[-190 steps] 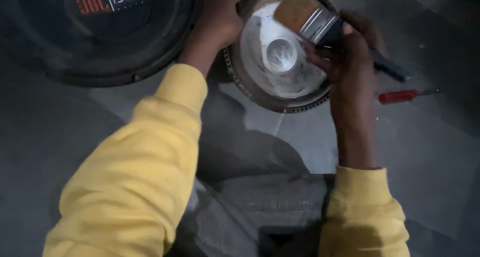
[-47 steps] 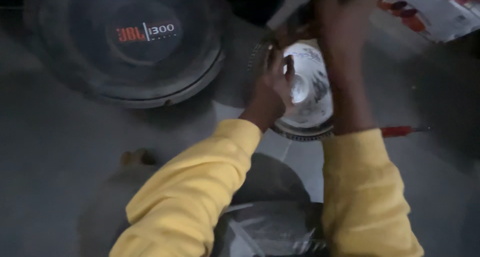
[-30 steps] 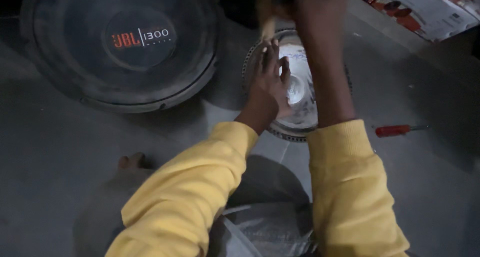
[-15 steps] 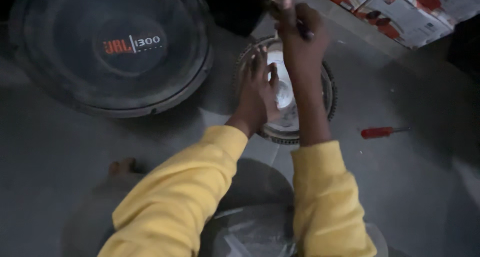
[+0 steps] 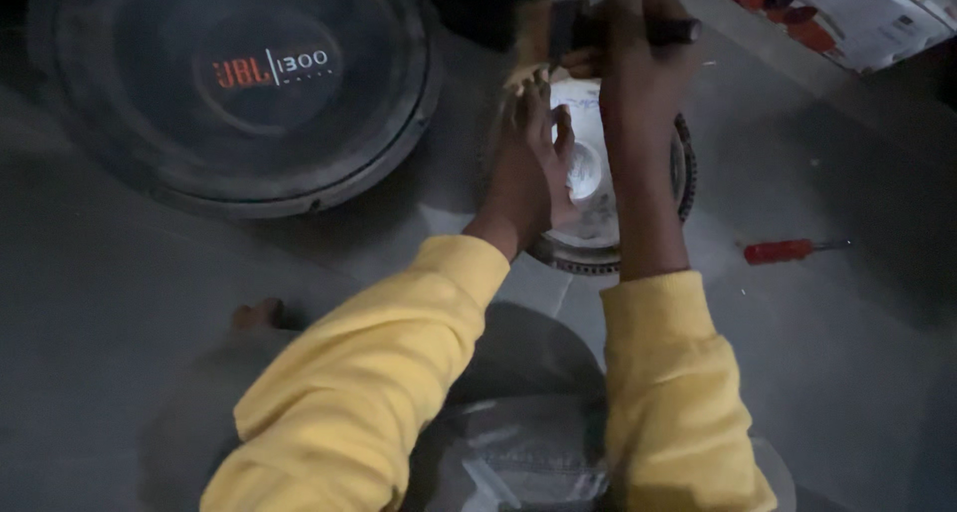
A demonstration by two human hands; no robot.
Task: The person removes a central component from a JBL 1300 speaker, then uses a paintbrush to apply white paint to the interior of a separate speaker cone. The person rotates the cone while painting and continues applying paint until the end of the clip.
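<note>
A round speaker frame [image 5: 682,178] with a white inner cone lies on the grey floor in front of me. My left hand [image 5: 528,163] rests flat on its left side, fingers spread over the white cone. My right hand [image 5: 638,63] is closed around the dark handle of a paintbrush [image 5: 558,28], whose bristles point left at the frame's far rim. Both arms wear yellow sleeves.
A large black subwoofer [image 5: 229,83] lies at the upper left. A red-handled screwdriver [image 5: 788,250] lies on the floor to the right of the frame. Printed cardboard boxes [image 5: 847,13] stand at the upper right. My knee in grey fabric [image 5: 508,452] is at the bottom.
Over the last seconds the view has shifted. My right hand with the brush has moved from over the cone to its far rim. My left hand has stayed on the frame.
</note>
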